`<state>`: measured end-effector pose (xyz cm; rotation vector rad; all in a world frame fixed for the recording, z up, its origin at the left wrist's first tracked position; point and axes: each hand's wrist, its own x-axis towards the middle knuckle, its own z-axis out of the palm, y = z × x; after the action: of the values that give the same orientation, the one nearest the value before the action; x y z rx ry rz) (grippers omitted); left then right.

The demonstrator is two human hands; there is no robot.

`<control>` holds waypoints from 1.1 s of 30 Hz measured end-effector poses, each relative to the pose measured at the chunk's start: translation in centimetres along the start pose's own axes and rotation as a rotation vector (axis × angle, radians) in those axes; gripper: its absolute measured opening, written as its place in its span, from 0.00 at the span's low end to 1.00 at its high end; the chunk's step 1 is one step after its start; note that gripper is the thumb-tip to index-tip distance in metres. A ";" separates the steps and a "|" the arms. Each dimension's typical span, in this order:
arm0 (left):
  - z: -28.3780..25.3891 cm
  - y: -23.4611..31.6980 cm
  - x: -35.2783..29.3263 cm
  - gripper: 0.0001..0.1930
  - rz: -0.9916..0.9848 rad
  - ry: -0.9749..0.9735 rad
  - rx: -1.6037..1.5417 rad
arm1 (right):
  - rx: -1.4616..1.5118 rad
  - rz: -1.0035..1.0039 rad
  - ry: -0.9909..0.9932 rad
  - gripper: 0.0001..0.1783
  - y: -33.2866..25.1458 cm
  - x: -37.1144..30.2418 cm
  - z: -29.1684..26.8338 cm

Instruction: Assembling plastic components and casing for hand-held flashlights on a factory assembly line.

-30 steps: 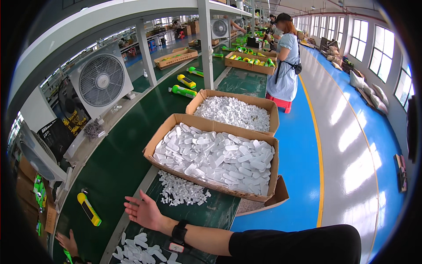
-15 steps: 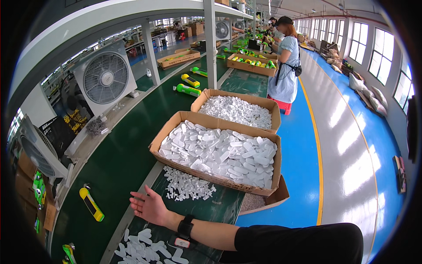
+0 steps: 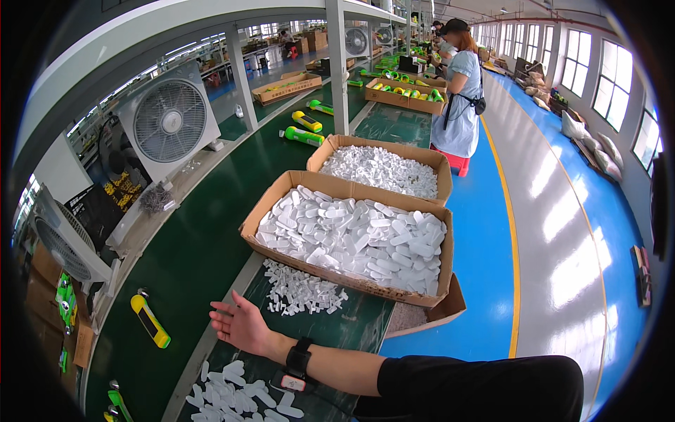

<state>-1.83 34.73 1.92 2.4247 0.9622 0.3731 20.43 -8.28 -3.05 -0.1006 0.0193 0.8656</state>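
My right hand [image 3: 242,329] reaches leftward over the near bench, palm turned toward me and thumb up. Its fingers are loosely spread and hold nothing. A black band [image 3: 298,357] circles that wrist. Just beyond the hand lies a heap of small white plastic pieces [image 3: 304,290]; nearer me is a loose pile of flat white oblong strips [image 3: 226,395]. A large cardboard box [image 3: 269,205], full of similar white strips, stands past the small pieces. On the green belt to the left rests a yellow-and-black flashlight-shaped device [image 3: 150,322]. My left hand is out of view.
A second box [image 3: 444,181] of small white parts stands behind the first. Another carton [image 3: 443,311] sits lower right. A white frame post [image 3: 337,77] rises beside the belt [image 3: 193,243]. Fans [image 3: 171,121] line its far side. A co-worker [image 3: 457,105] is farther along.
The whole view has shifted slightly, with the boxes and bench a little higher in the picture. My right hand keeps nearly the same place and open pose.
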 end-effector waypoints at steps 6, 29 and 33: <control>-2.4 0.8 -4.3 0.26 0.036 -0.076 -0.158 | -0.015 -0.002 0.039 0.30 -0.2 -0.1 0.3; 11.9 16.8 -17.4 0.23 -0.241 -0.285 -2.059 | -0.006 -0.033 0.050 0.28 -0.5 -0.3 0.4; 13.1 15.1 -16.4 0.22 -0.023 -0.509 -2.132 | -0.013 -0.011 0.025 0.26 -0.9 -0.3 0.3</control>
<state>0.49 9.22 -1.96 0.4366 -0.0009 0.3694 20.94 -9.06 -2.68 -0.1237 0.0360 0.8533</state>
